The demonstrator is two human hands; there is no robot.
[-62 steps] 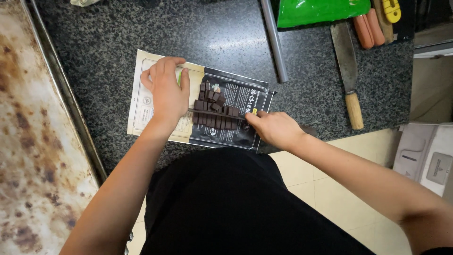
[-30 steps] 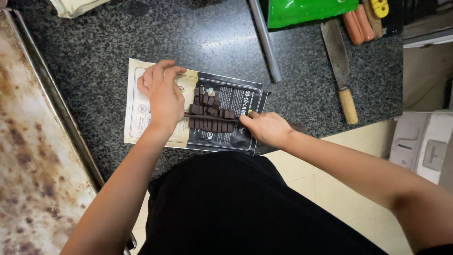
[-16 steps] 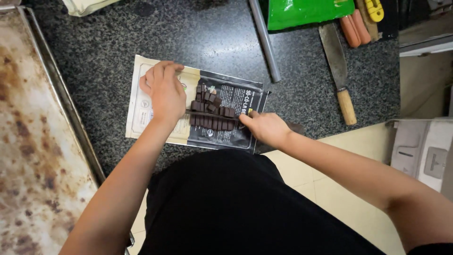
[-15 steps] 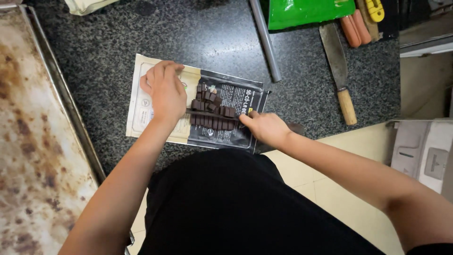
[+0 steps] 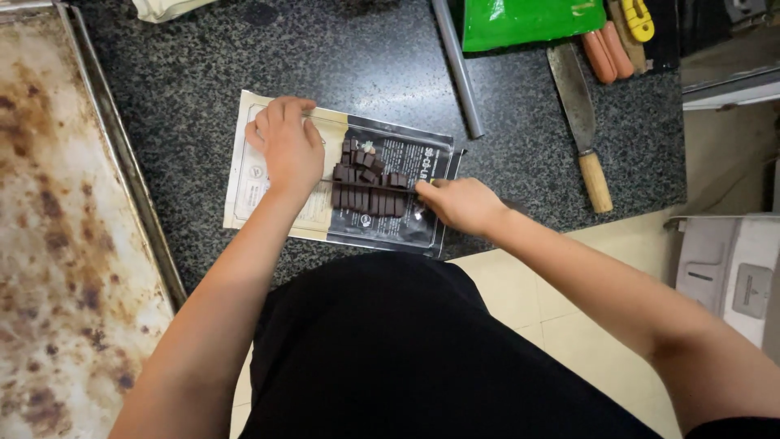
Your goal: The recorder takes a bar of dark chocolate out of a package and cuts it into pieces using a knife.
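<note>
1. Dark speckled stone counter (image 5: 244,65) carries it all; a stained metal baking tray (image 5: 57,244) fills its left edge.
2. Near the front edge lies a flat cream-and-black foil pouch (image 5: 268,175), long axis running left to right along that edge.
3. On the pouch, dark brown chocolate block pieces (image 5: 370,191): one row already cut into small squares, a looser heap behind. By my read the cutting is well along, with little uncut left.
4. Left hand (image 5: 284,150) presses flat, fingers spread, pinning the pouch.
5. Right hand (image 5: 459,203) has its grip closed on a thin blade or scraper, barely visible, at the row's right end.
</note>
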